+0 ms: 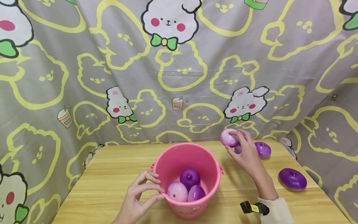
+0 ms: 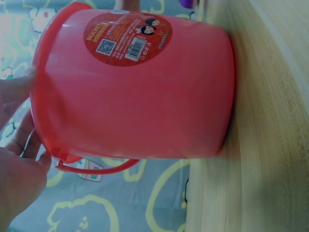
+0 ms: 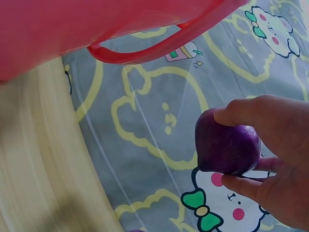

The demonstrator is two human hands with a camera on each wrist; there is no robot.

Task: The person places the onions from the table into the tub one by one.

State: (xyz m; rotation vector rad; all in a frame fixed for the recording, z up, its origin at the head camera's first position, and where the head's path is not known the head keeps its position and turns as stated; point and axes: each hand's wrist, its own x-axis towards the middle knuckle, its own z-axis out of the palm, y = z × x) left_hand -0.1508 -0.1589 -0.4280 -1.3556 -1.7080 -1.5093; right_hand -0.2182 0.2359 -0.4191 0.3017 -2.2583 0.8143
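Observation:
A pink bucket stands upright on the table with several purple onions inside, among them a dark onion and a paler onion. My left hand grips the bucket's left rim; in the left wrist view, the hand is at that rim, beside the bucket's side. Right of the bucket and above the table, my right hand holds an onion between thumb and fingers. The right wrist view shows this onion pinched in the hand.
On the wooden table, an onion lies behind the right hand, with another partly hidden next to it. A flatter dark onion lies farther right. A patterned curtain hangs behind the table and at its sides.

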